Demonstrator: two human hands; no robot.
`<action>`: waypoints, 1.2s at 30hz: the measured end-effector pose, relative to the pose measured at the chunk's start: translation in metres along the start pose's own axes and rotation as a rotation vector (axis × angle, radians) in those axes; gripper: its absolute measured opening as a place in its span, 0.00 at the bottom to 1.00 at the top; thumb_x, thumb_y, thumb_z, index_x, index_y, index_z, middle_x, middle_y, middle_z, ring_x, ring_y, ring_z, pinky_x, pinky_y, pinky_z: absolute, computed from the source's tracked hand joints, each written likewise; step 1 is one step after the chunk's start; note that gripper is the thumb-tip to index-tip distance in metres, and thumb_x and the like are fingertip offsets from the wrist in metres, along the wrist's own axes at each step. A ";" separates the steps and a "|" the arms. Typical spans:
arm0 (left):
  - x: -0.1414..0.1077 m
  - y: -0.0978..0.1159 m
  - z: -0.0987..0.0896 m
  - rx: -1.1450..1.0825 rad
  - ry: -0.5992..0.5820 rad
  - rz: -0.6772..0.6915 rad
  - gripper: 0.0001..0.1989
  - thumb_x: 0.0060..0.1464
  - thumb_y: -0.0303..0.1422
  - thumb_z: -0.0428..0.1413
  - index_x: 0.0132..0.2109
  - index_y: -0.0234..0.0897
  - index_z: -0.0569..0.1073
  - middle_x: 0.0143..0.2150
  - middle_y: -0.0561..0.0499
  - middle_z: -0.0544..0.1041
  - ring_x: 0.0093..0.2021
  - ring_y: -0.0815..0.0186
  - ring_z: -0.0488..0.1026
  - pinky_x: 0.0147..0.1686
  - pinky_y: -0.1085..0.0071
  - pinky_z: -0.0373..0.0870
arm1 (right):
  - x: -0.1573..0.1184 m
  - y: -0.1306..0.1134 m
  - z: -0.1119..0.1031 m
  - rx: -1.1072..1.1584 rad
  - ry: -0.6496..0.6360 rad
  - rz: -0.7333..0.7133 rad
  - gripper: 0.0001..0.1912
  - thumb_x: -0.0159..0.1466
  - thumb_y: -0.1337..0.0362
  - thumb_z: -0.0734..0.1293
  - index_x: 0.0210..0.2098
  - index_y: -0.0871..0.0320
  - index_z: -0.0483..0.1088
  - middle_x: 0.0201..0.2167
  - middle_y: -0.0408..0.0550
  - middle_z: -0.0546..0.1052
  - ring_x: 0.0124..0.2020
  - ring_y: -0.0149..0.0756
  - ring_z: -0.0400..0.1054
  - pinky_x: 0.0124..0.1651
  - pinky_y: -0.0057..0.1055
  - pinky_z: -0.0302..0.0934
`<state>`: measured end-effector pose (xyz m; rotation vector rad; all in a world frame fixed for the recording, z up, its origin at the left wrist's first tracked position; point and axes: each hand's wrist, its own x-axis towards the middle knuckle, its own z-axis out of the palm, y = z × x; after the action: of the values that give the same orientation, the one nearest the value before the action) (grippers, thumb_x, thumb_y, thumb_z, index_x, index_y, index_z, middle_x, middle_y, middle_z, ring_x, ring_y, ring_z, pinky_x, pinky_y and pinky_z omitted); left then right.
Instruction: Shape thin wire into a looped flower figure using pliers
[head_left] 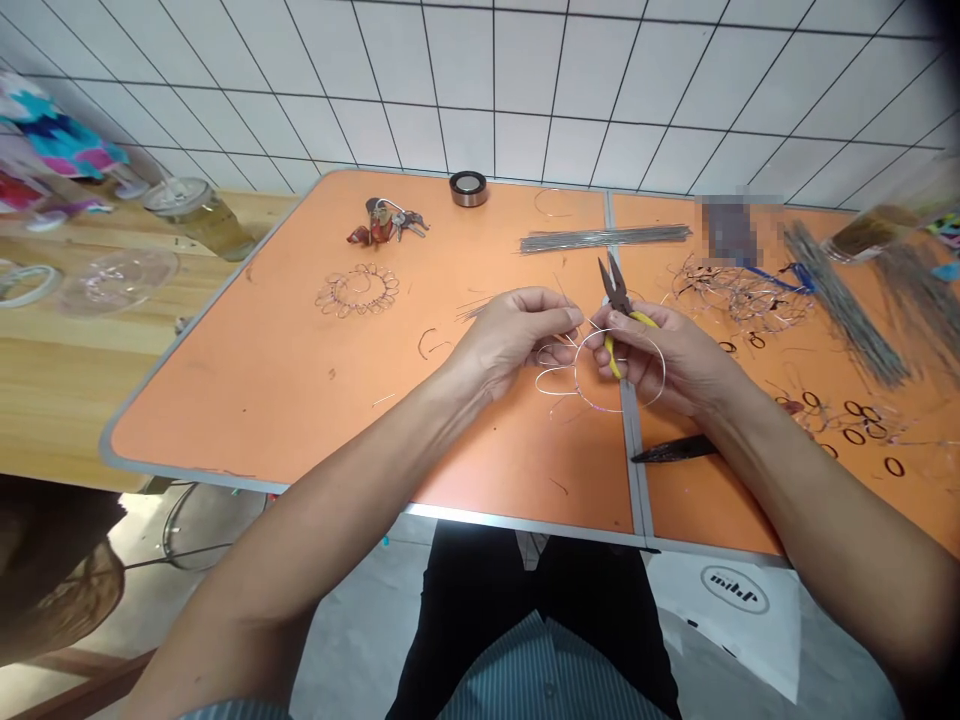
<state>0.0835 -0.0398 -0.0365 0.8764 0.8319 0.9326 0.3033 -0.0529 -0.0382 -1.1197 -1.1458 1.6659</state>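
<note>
A thin wire ring with looped petals [600, 407] is held between my two hands above the orange table [360, 400]. My left hand [525, 335] pinches wire loops at the ring's left side. My right hand [660, 355] is closed around yellow-handled pliers [616, 288], their dark jaws pointing up and away, and its fingers also touch the ring. Below my right wrist lies a second dark plier-like tool [675, 449], partly hidden by the forearm. To the left rests a flower-shaped wire ring [358, 291] with loops all round.
Keys [405, 220] and a round tape roll [468, 188] sit toward the back. Straight wire bundles [604, 238] lie behind and at right, with tangled wire [742, 295] and small dark rings [853, 436]. Lidded drink cup [199, 215] stands on the wooden surface at left.
</note>
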 end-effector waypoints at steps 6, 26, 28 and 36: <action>-0.001 0.000 0.001 0.006 0.066 0.019 0.11 0.56 0.31 0.72 0.36 0.35 0.77 0.32 0.52 0.83 0.25 0.75 0.78 0.32 0.77 0.76 | -0.007 0.000 0.012 -0.191 0.136 -0.194 0.28 0.50 0.50 0.92 0.42 0.50 0.81 0.37 0.43 0.80 0.34 0.36 0.75 0.42 0.38 0.76; -0.006 0.002 0.007 0.083 0.116 0.052 0.09 0.55 0.32 0.70 0.35 0.37 0.77 0.34 0.52 0.85 0.26 0.74 0.78 0.32 0.76 0.76 | -0.005 0.013 0.018 -0.363 0.197 -0.320 0.18 0.63 0.51 0.84 0.41 0.48 0.75 0.34 0.43 0.76 0.35 0.42 0.78 0.45 0.46 0.76; -0.006 0.003 0.007 0.094 0.120 0.052 0.09 0.55 0.32 0.69 0.35 0.37 0.77 0.34 0.52 0.85 0.26 0.74 0.77 0.32 0.76 0.76 | -0.005 0.012 0.020 -0.338 0.199 -0.307 0.17 0.62 0.53 0.84 0.40 0.48 0.76 0.34 0.43 0.76 0.34 0.42 0.77 0.45 0.46 0.76; -0.006 0.002 0.006 0.091 0.089 0.060 0.09 0.56 0.34 0.68 0.34 0.37 0.76 0.34 0.50 0.85 0.27 0.72 0.78 0.33 0.74 0.76 | -0.008 0.009 0.024 -0.334 0.207 -0.298 0.18 0.61 0.53 0.84 0.38 0.48 0.74 0.33 0.43 0.76 0.33 0.41 0.76 0.43 0.44 0.75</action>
<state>0.0861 -0.0463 -0.0307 0.9477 0.9346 0.9983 0.2815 -0.0685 -0.0407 -1.2232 -1.4096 1.1314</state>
